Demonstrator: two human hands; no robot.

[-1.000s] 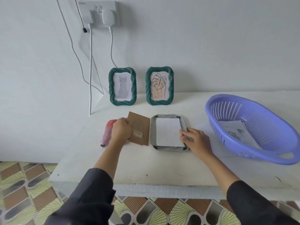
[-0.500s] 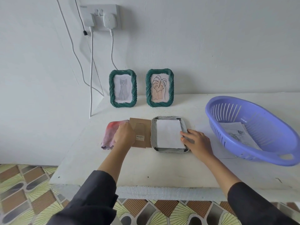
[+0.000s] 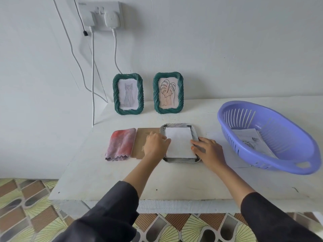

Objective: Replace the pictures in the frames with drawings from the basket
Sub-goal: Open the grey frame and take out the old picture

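My left hand point(image 3: 154, 145) and right hand point(image 3: 209, 151) flank a grey rope-rimmed picture frame point(image 3: 180, 161) lying face down on the white desk point(image 3: 174, 180). My loosely bent left fingers touch the left edge of the white paper sheet point(image 3: 179, 144) in its back, and my straighter right fingers press its right edge. A brown cardboard backing point(image 3: 140, 137) lies under my left hand; paper drawings point(image 3: 251, 138) rest in the purple plastic basket point(image 3: 286, 135) at right.

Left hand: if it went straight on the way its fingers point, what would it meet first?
The left hand points right, so first the white sheet lying in the face-down frame; its fingertips seem to touch that sheet's edge. Beyond lies the right hand.
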